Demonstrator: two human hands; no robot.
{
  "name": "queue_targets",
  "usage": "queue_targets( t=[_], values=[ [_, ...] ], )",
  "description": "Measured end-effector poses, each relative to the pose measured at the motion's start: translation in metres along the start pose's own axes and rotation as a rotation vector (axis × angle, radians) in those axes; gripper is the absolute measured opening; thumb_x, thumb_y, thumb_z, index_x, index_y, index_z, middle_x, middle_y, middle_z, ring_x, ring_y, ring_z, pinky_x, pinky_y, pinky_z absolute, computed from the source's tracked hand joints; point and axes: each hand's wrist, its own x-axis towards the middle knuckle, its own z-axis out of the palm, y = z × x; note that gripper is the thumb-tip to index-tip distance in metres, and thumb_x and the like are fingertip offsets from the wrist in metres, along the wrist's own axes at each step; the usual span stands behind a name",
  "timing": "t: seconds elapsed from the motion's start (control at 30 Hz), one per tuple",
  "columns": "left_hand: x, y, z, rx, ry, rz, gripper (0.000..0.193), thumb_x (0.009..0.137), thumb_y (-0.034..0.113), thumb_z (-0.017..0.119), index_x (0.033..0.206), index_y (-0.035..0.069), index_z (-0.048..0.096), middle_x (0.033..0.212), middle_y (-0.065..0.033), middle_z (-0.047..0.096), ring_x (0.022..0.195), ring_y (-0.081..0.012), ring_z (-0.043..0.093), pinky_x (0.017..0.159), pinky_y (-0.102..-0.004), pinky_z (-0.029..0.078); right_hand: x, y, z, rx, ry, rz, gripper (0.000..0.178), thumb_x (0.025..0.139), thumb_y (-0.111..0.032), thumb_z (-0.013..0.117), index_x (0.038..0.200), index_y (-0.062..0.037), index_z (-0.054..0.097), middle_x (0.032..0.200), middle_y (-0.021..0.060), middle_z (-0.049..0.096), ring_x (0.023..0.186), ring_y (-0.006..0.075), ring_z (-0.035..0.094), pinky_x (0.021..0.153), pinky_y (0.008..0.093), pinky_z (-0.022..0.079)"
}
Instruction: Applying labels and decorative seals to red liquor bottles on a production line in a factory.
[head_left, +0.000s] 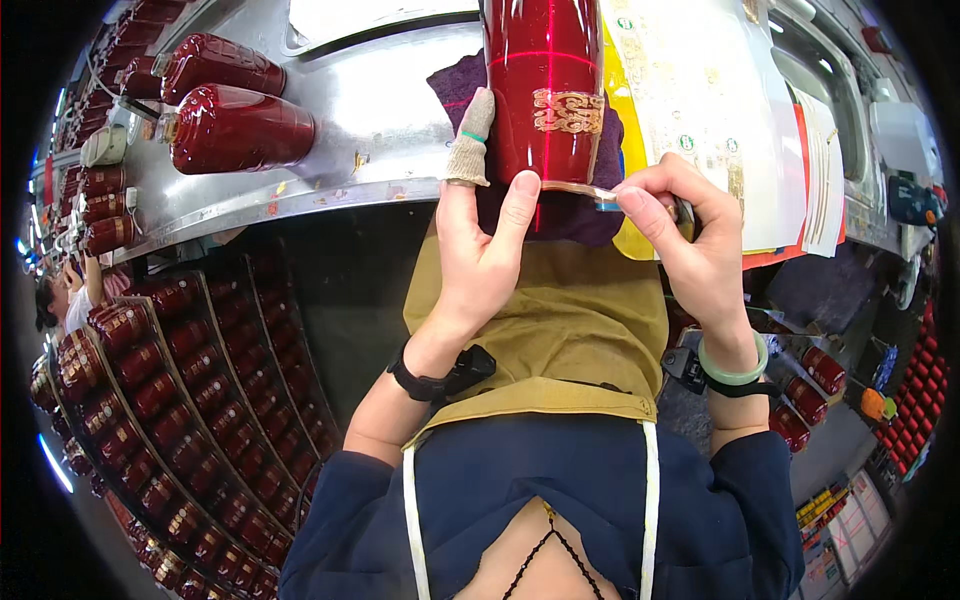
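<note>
Between both hands, one glossy red vessel (520, 75)

Left hand (472, 240) grips its near end, right hand (705, 245) pinches a thin strip (578, 187); open metal tabletop (375, 125) leftward, edge beside left hand.

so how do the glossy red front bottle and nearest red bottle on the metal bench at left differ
The glossy red front bottle shows a gold patterned band; the glossy red left bottle, on the silver metal bench, shows none. Red light lines cross the front bottle, not the left bottle. The left hand touches the front bottle; no hand touches the left one. Both are deep red.
</note>
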Motion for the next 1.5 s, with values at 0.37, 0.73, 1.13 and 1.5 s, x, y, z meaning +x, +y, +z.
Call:
queue_targets(
  t=[0.37,0.73,1.13,1.5],
  values=[
    [0.0,0.003,0.004,-0.019,0.03,-0.026,0.061,0.105,0.01,0.058,0.158,-0.007,0.034,0.161,-0.02,0.044,0.145,-0.025,0.045,0.121,-0.0375,0.033,-0.003,0.012,0.0,0.052,0.015,0.058,0.009,0.096,-0.011,0.076,0.095,-0.0016,0.075,0.071,-0.0061,0.052,0.065,0.003,0.043,0.059,0.0234,0.033],
    [0.001,0.004,0.003,-0.017,0.018,-0.041,0.061,0.105,0.007,0.056,0.159,-0.006,0.033,0.163,-0.0193,0.04,0.148,-0.0243,0.041,0.123,-0.038,0.03,-0.002,0.015,-0.001,0.017,0.019,0.024,0.011,0.096,-0.012,0.076,0.093,-0.0018,0.075,0.073,-0.0043,0.054,0.066,0.0042,0.043,0.06,0.024,0.033],
    [0.001,0.004,0.005,0.006,0.057,-0.025,0.063,0.102,0.008,0.061,0.158,-0.008,0.035,0.16,-0.0224,0.044,0.145,-0.0259,0.046,0.121,-0.0378,0.034,-0.002,0.016,-0.001,0.049,0.021,0.067,0.011,0.096,-0.012,0.076,0.094,-0.0022,0.076,0.074,-0.0042,0.054,0.066,0.0045,0.041,0.059,0.0243,0.032],
    [0.001,0.009,0.01,0.018,0.089,-0.062,0.062,0.104,0.008,0.06,0.158,-0.008,0.034,0.161,-0.0215,0.043,0.146,-0.0254,0.044,0.122,-0.0376,0.032,-0.003,0.017,-0.001,0.029,0.023,0.062,0.012,0.096,-0.013,0.076,0.094,-0.0016,0.075,0.075,-0.0036,0.056,0.066,0.0048,0.042,0.06,0.0244,0.033]
  ],
)
